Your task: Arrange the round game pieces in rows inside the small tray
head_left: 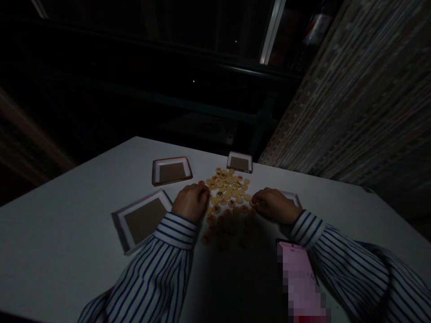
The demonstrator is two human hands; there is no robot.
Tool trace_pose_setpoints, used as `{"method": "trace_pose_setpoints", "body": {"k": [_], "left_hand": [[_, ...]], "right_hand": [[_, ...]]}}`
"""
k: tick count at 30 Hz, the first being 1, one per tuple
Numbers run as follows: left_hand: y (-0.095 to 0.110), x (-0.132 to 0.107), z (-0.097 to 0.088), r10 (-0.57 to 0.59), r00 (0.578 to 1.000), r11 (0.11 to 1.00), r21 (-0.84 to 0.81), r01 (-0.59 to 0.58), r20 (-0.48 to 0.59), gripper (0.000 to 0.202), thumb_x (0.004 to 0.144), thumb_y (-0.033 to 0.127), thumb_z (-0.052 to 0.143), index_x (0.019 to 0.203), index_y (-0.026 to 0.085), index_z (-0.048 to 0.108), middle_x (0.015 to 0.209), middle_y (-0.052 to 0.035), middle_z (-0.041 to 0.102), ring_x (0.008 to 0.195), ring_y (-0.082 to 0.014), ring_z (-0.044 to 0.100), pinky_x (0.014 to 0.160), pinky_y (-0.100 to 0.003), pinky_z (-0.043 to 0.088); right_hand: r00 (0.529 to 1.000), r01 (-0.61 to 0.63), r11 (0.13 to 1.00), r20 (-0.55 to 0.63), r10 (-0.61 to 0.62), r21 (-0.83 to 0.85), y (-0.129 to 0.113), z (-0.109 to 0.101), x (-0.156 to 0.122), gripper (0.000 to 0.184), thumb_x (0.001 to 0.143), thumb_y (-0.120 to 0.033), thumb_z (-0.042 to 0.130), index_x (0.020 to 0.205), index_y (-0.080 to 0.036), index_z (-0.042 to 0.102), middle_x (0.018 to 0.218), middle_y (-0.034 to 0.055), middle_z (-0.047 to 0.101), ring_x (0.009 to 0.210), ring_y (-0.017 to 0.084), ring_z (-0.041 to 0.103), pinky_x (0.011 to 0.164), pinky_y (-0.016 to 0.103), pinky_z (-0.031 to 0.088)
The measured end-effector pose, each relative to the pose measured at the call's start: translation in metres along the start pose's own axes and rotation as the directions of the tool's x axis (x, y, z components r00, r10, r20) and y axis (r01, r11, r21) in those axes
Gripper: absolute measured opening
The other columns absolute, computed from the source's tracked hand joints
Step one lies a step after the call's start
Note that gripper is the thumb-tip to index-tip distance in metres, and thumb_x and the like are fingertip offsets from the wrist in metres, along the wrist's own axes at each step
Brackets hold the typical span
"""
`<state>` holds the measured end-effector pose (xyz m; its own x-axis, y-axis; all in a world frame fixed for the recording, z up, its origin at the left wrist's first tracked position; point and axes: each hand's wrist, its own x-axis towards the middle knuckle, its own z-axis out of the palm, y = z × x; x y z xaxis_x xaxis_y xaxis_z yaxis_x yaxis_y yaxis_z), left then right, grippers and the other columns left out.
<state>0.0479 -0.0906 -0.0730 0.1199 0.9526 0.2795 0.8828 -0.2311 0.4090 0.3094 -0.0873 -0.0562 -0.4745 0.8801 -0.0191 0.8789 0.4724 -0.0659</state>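
A loose heap of round wooden Chinese chess pieces [229, 194], marked in red and black characters, lies on the white table [77, 197]. At the heap's left edge is my left hand [191, 202], fingers curled and thumb side toward the pieces; whether it holds one is hidden. My right hand [275, 205] is at the opposite edge with bent fingers, its fingertips on a pale piece [252, 203]. Several pieces nearest me lie in dark shadow. Both forearms are in blue-and-white striped sleeves.
Shallow open boxes or lids stand around: one near left [120, 229], one far left [155, 174], one at the back [249, 163], and one partly behind my right hand [292, 197]. A pink-screened phone [298, 269] lies by my right forearm. A strand curtain [343, 103] hangs beyond the table's right side.
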Motion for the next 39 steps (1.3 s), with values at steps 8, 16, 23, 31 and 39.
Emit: {"method": "trace_pose_setpoints", "body": {"k": [8,16,23,31,39], "left_hand": [[0.0,0.0,0.002,0.001,1.0,1.0,0.008,-0.001,-0.002,0.028,0.081,0.026,0.042,0.092,0.018,0.066,0.097,-0.0068,0.067,0.091,-0.0222,0.059,0.083,-0.035,0.046],[0.003,0.0,-0.001,-0.008,1.0,1.0,0.0,0.008,0.028,0.028,0.081,0.026,0.042,0.092,0.018,0.066,0.097,-0.0065,0.067,0.091,-0.022,0.059,0.084,-0.035,0.045],[0.003,-0.001,-0.004,0.012,1.0,1.0,-0.003,-0.012,0.019,0.027,0.081,0.025,0.041,0.088,0.019,0.066,0.094,-0.0062,0.068,0.089,-0.0222,0.059,0.081,-0.035,0.046],[0.003,-0.001,-0.002,0.018,1.0,1.0,0.005,-0.018,-0.009,0.025,0.08,0.025,0.043,0.087,0.019,0.066,0.094,-0.0061,0.068,0.089,-0.0217,0.06,0.081,-0.035,0.046],[0.001,-0.001,0.001,0.034,0.999,0.999,-0.015,-0.035,-0.024,0.025,0.08,0.025,0.043,0.089,0.018,0.066,0.093,-0.0076,0.068,0.088,-0.0225,0.06,0.082,-0.037,0.046]], "right_hand": [[1.0,0.027,0.999,-0.006,-0.026,0.027,0.003,-0.001,0.0,0.02,0.079,-0.028,0.05,0.09,-0.02,0.065,0.09,0.0061,0.066,0.085,0.018,0.057,0.077,0.028,0.039],[0.995,-0.06,0.998,-0.074,0.062,0.027,-0.013,-0.008,0.026,0.024,0.08,-0.034,0.049,0.092,-0.019,0.063,0.091,0.0069,0.065,0.085,0.018,0.057,0.075,0.028,0.038],[0.999,-0.03,0.998,-0.025,0.029,-0.061,-0.031,-0.003,0.047,0.031,0.08,-0.04,0.047,0.099,-0.019,0.06,0.096,0.0086,0.064,0.092,0.023,0.055,0.075,0.032,0.036],[1.0,0.014,0.995,-0.014,-0.016,-0.096,-0.037,0.003,0.053,0.027,0.08,-0.037,0.047,0.096,-0.018,0.058,0.097,0.0087,0.064,0.095,0.024,0.054,0.076,0.035,0.035],[1.0,0.012,0.995,-0.021,-0.014,-0.099,-0.039,0.006,0.051,0.025,0.078,-0.034,0.048,0.095,-0.019,0.058,0.096,0.0082,0.064,0.094,0.025,0.053,0.076,0.035,0.036]]}}
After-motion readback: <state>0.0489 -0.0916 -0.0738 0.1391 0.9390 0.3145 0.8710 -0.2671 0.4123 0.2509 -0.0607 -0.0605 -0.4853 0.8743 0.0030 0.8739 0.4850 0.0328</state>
